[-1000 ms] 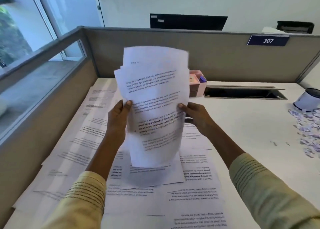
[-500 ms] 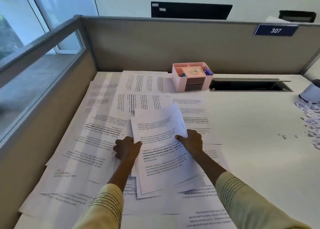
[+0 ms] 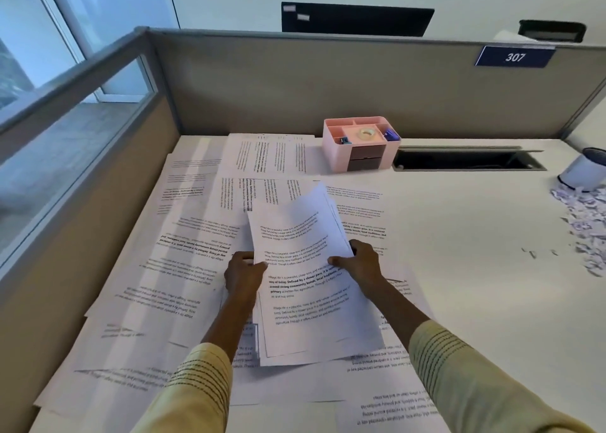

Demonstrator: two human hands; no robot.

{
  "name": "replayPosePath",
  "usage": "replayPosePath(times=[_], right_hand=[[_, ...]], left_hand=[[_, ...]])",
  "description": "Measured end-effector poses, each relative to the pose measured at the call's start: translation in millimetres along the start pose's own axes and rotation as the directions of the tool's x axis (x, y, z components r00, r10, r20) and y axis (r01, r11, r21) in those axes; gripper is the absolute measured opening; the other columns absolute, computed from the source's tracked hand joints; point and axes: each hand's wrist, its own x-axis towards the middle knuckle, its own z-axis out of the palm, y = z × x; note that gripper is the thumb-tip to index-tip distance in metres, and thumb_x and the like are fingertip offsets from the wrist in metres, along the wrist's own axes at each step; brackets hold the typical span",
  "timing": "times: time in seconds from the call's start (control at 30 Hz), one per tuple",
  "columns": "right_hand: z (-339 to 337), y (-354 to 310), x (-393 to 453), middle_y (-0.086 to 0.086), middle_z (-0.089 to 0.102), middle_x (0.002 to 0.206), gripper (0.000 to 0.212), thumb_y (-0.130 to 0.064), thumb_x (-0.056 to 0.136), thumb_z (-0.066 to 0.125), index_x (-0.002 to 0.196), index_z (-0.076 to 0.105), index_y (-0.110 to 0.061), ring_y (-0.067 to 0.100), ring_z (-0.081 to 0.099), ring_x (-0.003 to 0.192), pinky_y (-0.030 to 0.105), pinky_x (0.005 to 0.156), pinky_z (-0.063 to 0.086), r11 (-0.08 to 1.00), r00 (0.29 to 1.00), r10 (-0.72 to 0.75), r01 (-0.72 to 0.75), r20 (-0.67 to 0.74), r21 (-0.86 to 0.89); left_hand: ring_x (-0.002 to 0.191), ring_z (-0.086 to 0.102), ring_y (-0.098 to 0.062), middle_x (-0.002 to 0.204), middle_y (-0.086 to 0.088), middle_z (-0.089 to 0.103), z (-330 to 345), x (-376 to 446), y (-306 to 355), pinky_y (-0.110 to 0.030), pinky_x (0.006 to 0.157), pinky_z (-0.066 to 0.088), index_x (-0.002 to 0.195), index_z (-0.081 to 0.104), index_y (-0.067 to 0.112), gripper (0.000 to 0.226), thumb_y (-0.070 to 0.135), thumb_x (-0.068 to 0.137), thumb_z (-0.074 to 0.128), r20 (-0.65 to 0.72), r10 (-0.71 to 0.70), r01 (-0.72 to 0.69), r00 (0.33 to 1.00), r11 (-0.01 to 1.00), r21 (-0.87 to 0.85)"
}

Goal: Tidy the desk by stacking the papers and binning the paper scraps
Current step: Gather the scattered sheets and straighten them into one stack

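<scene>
Partition sign [image 3: 514, 57] reads "307"; both hands grip printed stack [image 3: 308, 268].

We see bright, cool daylight entering from the window [image 3: 49, 55] on our left, streaking the loose papers [image 3: 157, 268]; wide-angle distortion bends the edges, and the paper scraps [image 3: 587, 222] look blurred

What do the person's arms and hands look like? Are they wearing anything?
Both arms wear loose, pale yellow sleeves, the left sleeve and the right sleeve, each with rows of thin dark stitched lines near the cuff. The cuffs stop partway up the forearms, so the wrists are bare. The left hand and right hand wear no gloves; no rings or watch show.
</scene>
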Motion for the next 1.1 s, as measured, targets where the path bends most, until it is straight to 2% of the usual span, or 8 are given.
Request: replayPosePath(times=[0.1,0.17,0.33,0.47,0.63,0.77,0.87,1.1], right_hand=[[-5.9,-4.9,-4.8,0.006,0.065,0.085,0.028,-0.013,0.071,0.08,0.091,0.063,-0.007,0.016,0.057,0.068,0.013,0.052,0.042,0.995,0.996,-0.083,0.084,-0.016,0.046],[-15.5,-7.4,-6.2,0.005,0.066,0.084,0.028,-0.012,0.071,0.08,0.092,0.064,-0.005,0.018,0.058,0.07,0.018,0.057,0.044,0.983,0.991,-0.127,0.133,-0.05,0.125],[-57.9,-27.6,-10.0,0.006,0.067,0.111,0.044,-0.012,0.075,0.077,0.115,0.057,-0.01,0.025,0.065,0.098,0.023,0.077,0.057,0.927,0.969,-0.224,0.246,-0.107,0.284],[-98.6,-60.3,-17.3,-0.01,0.054,0.128,0.068,-0.011,0.079,0.074,0.136,0.04,-0.029,0.006,0.06,0.103,0.013,0.074,0.053,0.877,0.921,-0.372,0.39,-0.119,0.281],[-144.1,-74.9,-14.4,0.0,0.071,0.093,0.021,-0.014,0.077,0.076,0.095,0.067,-0.018,0.016,0.067,0.078,0.032,0.071,0.054,0.886,0.927,-0.362,0.374,-0.096,0.275],[-176.7,-66.3,1.6,0.008,0.072,0.097,0.02,-0.011,0.073,0.078,0.092,0.07,-0.013,0.026,0.068,0.085,0.042,0.081,0.056,0.869,0.945,-0.309,0.328,-0.111,0.371],[-193.7,-56.5,8.0,0.011,0.07,0.11,0.038,-0.013,0.075,0.077,0.111,0.066,-0.006,0.033,0.065,0.101,0.047,0.091,0.053,0.865,0.946,-0.313,0.32,-0.082,0.386],[-204.0,-29.0,7.6,0.013,0.069,0.109,0.047,-0.019,0.068,0.081,0.11,0.066,-0.004,0.031,0.066,0.096,0.044,0.085,0.055,0.886,0.967,-0.255,0.231,0.005,0.402]], left_hand=[[0.086,0.059,-0.021,0.117,-0.014,0.062,5.2,-5.0,4.3,-0.027,0.069,0.05,0.119,0.054,0.007,0.034,0.004,0.087,0.064,0.024,0.032,-0.03,0.999,0.996,-0.078],[0.086,0.059,-0.02,0.116,-0.013,0.062,8.8,-8.1,9.3,-0.022,0.062,0.047,0.12,0.052,0.008,0.033,0.003,0.088,0.062,-0.004,0.073,-0.073,0.997,0.99,-0.118],[0.101,0.06,-0.027,0.121,-0.014,0.059,13.8,-12.7,26.4,-0.04,0.09,0.052,0.127,0.042,0.017,0.049,0.004,0.086,0.066,0.043,0.131,-0.109,0.991,0.935,-0.336],[0.118,0.056,-0.025,0.134,-0.007,0.054,25.5,-14.1,50.4,-0.047,0.099,0.047,0.14,0.042,0.019,0.073,0.024,0.077,0.078,0.2,0.2,-0.104,0.959,0.906,-0.41],[0.102,0.064,-0.017,0.106,0.003,0.069,46.3,-25.5,86.5,-0.034,0.086,0.051,0.107,0.062,0.019,0.02,0.01,0.09,0.062,0.274,0.361,-0.172,0.891,0.828,-0.533],[0.084,0.065,-0.008,0.093,0.007,0.071,61.7,-46.0,108.9,-0.028,0.078,0.051,0.107,0.062,0.013,0.018,0.005,0.093,0.055,0.22,0.47,-0.292,0.855,0.786,-0.544],[0.09,0.064,-0.011,0.101,0.003,0.07,78.7,-61.2,115.7,-0.026,0.082,0.051,0.111,0.062,0.014,0.019,0.008,0.094,0.055,0.157,0.515,-0.387,0.843,0.782,-0.488],[0.099,0.061,-0.008,0.111,0.003,0.063,107.8,-82.1,99.8,-0.028,0.082,0.051,0.12,0.052,0.017,0.025,0.019,0.095,0.056,0.078,0.537,-0.496,0.84,0.818,-0.291]])
